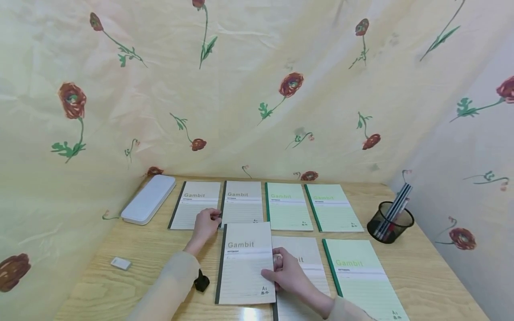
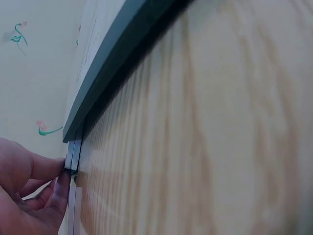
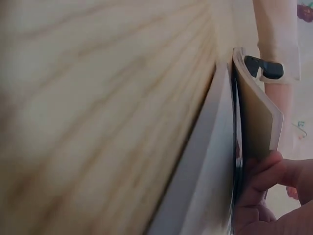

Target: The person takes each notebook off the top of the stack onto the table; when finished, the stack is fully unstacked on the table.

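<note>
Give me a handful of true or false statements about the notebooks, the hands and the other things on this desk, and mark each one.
1. The right hand holds the right edge of a grey notebook. True.
2. The left hand grips the white pencil case. False: it is at the back-row grey notebooks, apart from the case.
3. The mesh cup lies tipped over. False: it stands upright with pens in it.
4. The back row has two green notebooks. True.
5. An eraser lies near the desk's left edge. True.
</note>
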The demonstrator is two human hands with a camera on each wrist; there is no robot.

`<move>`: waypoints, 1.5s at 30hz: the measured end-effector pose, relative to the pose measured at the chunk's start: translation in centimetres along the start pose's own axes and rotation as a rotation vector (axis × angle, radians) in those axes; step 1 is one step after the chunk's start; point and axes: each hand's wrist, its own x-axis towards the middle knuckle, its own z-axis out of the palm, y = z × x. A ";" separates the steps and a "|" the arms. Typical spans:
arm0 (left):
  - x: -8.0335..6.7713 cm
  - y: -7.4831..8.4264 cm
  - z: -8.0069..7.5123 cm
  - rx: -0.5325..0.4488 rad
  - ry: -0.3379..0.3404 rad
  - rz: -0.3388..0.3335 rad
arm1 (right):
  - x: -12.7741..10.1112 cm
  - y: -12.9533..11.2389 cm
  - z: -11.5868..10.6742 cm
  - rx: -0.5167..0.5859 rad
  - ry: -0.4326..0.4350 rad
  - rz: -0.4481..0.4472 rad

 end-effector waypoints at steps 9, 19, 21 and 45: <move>0.1 0.1 0.0 0.005 0.001 0.002 | -0.9 -0.3 0.7 -0.115 -0.057 0.005; 0.1 0.0 0.0 -0.003 -0.004 0.005 | -1.4 -0.6 0.6 -0.196 -0.109 -0.026; 0.1 0.1 0.0 -0.005 -0.003 0.009 | -1.5 -0.6 0.7 -0.211 -0.114 -0.024; 0.1 0.3 -0.2 -0.003 -0.022 -0.017 | -0.3 -1.4 -0.9 -0.167 -0.088 -0.030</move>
